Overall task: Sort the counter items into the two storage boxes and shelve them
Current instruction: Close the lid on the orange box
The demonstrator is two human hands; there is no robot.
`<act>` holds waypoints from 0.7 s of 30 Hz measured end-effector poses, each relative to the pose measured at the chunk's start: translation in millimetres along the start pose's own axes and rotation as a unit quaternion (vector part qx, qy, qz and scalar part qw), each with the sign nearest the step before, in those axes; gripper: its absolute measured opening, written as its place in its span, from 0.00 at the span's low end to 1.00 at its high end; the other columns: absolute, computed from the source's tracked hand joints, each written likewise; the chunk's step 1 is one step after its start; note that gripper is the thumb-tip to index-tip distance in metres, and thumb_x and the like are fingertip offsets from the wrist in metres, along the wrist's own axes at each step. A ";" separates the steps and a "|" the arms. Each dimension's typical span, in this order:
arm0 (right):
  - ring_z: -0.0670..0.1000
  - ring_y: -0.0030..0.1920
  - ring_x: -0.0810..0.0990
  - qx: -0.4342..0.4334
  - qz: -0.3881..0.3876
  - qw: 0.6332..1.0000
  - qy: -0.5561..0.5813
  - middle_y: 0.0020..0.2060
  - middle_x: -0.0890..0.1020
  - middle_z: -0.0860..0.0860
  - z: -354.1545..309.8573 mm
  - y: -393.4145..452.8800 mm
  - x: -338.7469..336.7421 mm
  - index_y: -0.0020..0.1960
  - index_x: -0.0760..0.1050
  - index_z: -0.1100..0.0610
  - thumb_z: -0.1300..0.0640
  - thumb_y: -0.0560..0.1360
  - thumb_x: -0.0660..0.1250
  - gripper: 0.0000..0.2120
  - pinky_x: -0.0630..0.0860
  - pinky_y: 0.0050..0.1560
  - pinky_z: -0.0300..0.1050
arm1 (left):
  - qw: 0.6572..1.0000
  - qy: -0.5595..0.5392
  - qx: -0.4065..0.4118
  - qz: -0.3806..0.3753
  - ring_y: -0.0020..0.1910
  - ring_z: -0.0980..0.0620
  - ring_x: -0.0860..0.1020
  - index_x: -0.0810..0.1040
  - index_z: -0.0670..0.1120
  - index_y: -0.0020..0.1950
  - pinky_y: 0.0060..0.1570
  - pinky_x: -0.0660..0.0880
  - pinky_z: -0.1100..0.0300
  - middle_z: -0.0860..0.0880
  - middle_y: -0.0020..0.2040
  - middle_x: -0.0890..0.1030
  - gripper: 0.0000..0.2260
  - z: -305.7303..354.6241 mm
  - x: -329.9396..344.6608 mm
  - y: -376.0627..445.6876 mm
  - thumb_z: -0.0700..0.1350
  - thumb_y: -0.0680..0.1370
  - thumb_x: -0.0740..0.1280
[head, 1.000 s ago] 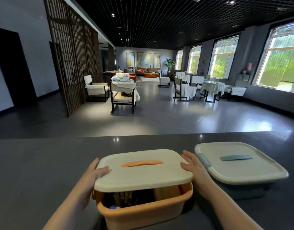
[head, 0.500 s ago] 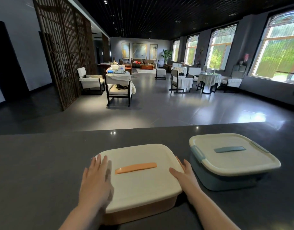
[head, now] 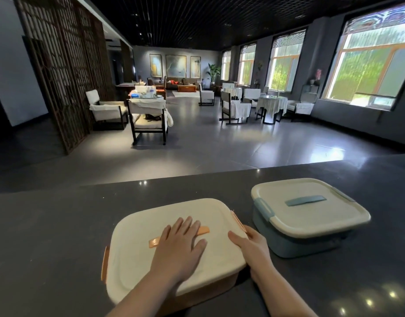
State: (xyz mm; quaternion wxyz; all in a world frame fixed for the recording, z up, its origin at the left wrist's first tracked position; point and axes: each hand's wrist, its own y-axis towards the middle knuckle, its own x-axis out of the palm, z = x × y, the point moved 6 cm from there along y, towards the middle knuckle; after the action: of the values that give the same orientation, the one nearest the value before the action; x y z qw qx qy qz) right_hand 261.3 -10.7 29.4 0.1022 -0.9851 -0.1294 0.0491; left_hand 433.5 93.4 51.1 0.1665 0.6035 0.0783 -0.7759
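Note:
An orange storage box (head: 197, 296) with a cream lid (head: 137, 255) sits on the dark counter (head: 48, 236) right in front of me. My left hand (head: 181, 243) lies flat on the middle of the lid, fingers straight, covering part of the orange handle strip. My right hand (head: 249, 245) is at the box's right edge, thumb on the lid, fingers wrapped over the side by the orange clip. To the right stands a blue storage box (head: 295, 243) with its cream lid and blue handle (head: 305, 200) shut.
Both boxes sit close together with a narrow gap between them. Beyond the counter's far edge lies a grey tiled floor with chairs (head: 149, 120), a draped table (head: 271, 106) and a wooden lattice screen (head: 66, 72).
The lid, tilted up over the orange box a second ago, now sits down flat on it. My left hand slid from the lid's left edge to its middle.

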 end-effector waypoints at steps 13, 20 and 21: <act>0.51 0.61 0.75 -0.100 -0.009 0.934 -0.343 0.62 0.77 0.50 -32.7 -7.2 8.5 0.71 0.67 0.51 0.50 0.75 0.66 0.25 0.72 0.57 0.46 | 0.997 -0.061 -0.012 0.052 0.75 0.56 0.55 0.59 0.57 0.75 0.73 0.50 0.56 0.57 0.76 0.58 0.23 1.5 -13.5 -2.6 0.59 0.80 0.51; 0.52 0.77 0.39 -0.253 -0.149 0.748 -0.595 0.78 0.42 0.49 -24.0 -44.9 105.5 0.77 0.41 0.40 0.37 0.80 0.40 0.27 0.39 0.76 0.54 | 0.962 -0.162 -0.127 0.177 0.72 0.57 0.62 0.66 0.56 0.72 0.73 0.56 0.59 0.56 0.73 0.66 0.18 -38.2 -43.7 -47.7 0.49 0.82 0.54; 0.53 0.77 0.38 -0.263 -0.160 0.736 -0.603 0.78 0.41 0.49 -23.1 -45.7 111.5 0.77 0.41 0.40 0.36 0.79 0.40 0.28 0.40 0.76 0.54 | 0.964 -0.135 -0.143 0.180 0.74 0.56 0.59 0.65 0.55 0.72 0.74 0.53 0.58 0.56 0.75 0.63 0.18 -51.6 -45.4 -56.1 0.48 0.81 0.54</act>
State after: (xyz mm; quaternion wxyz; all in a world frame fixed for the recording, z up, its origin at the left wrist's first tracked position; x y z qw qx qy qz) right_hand 360.2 57.7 53.8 -0.2537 -0.7013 -0.3274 0.5802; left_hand 470.4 169.8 77.0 0.3966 0.4675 0.0553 -0.7881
